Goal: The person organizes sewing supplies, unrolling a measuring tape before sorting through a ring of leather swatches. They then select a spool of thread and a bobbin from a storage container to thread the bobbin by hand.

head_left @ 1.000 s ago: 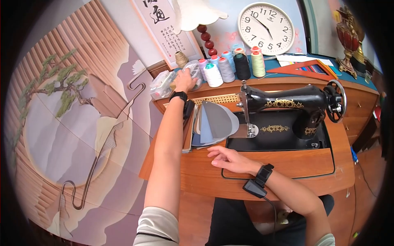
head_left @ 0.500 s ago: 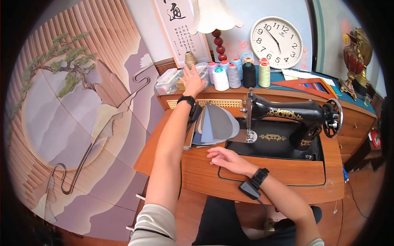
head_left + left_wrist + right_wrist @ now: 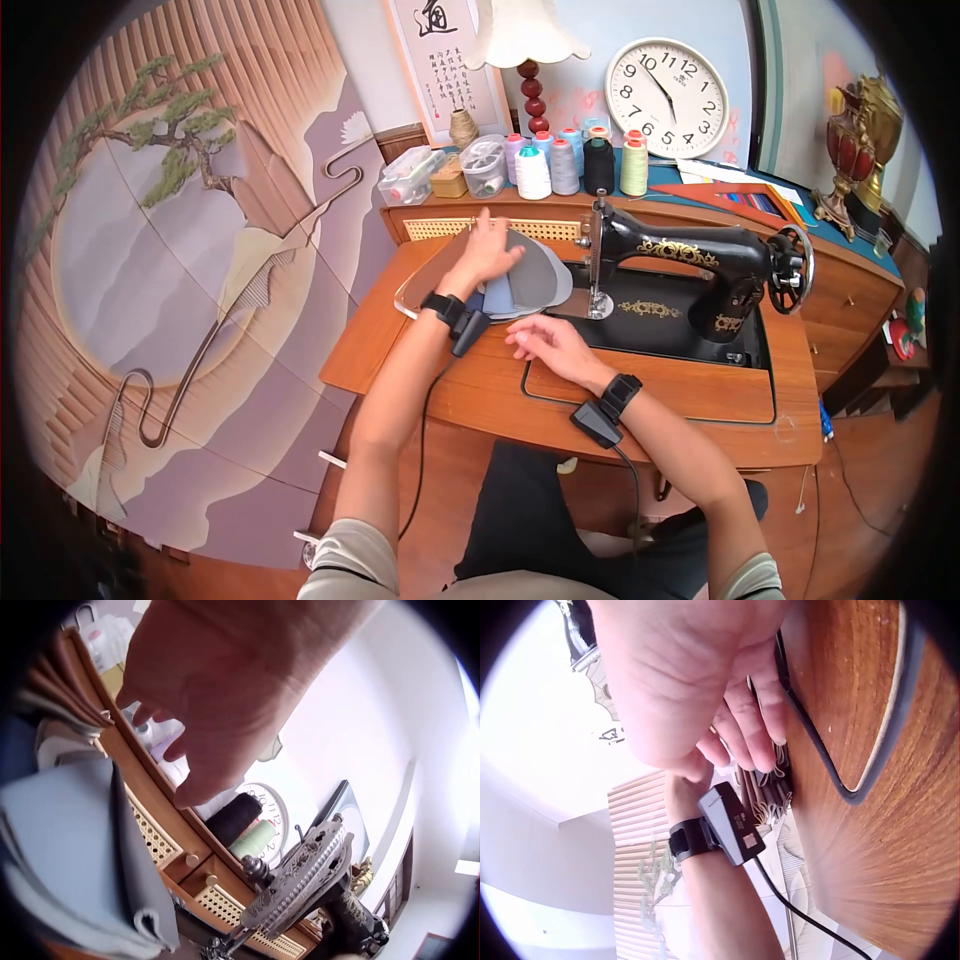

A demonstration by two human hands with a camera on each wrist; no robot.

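Observation:
In the head view my left hand (image 3: 487, 250) is over a stack of folded fabric pieces (image 3: 533, 272), its fingers spread and pointing toward the back. The stack shows grey and blue pieces on the right and a brown piece (image 3: 428, 277) on the left. In the left wrist view the grey-blue cloth (image 3: 67, 840) lies below the hand, and nothing shows between the fingers. My right hand (image 3: 558, 345), fingers loosely bent and holding nothing, is near the front of the stack. Beside it stands a black sewing machine (image 3: 680, 253) with gold ornament.
Behind the machine table (image 3: 480, 380), several thread spools (image 3: 534, 175) line a shelf with a plastic box (image 3: 410, 178), a round clear container (image 3: 484, 168) and a wooden box (image 3: 449, 178). An orange set square (image 3: 715, 192) and a clock (image 3: 668, 97) are at the right. Cables hang from both wrists.
My left hand has come back from the containers on the shelf, empty, to above the fabric stack. The brown fabric at the left now lies spread wider. My right hand stays nearly in place.

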